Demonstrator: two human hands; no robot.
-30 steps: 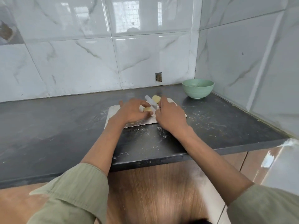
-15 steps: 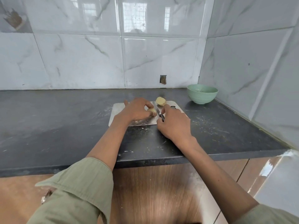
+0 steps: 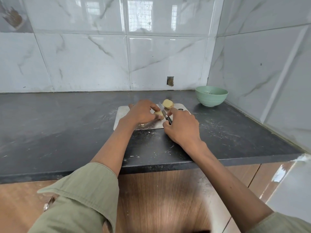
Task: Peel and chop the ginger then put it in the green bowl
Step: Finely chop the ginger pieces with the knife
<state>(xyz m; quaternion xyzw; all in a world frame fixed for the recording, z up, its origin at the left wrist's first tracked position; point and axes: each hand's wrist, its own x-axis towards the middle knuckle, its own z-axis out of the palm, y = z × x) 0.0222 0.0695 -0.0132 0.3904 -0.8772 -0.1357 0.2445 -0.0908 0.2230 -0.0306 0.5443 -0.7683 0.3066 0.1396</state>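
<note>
A person in rolled olive-green sleeves [image 3: 84, 195] worked at a dark stone tabletop [image 3: 58, 128] backed by white marble-look wall tiles [image 3: 80, 61]. On a flat, pale rectangular cutting board [image 3: 121, 115], the left hand [image 3: 143, 113] held a small peeled piece of yellow ginger [image 3: 158, 114], its fingers [image 3: 154, 108] curled over the piece and the thumb pressed against its near side. Just to the right of that piece, a slim steel-bladed knife with a black handle [image 3: 164, 112] stood with its blade angled away from the person, the edge close against the ginger's cut end. The right hand [image 3: 182, 127] gripped the handle, fingers clenched round it and the forefinger stretched forward. A second, larger chunk of peeled ginger [image 3: 168, 103] lay at the board's far edge, apart from both hands. Further right, near the tiled corner, a pale green round bowl [image 3: 211, 96] sat on the tabletop, well clear of the board; what lay inside could not be made out.
</note>
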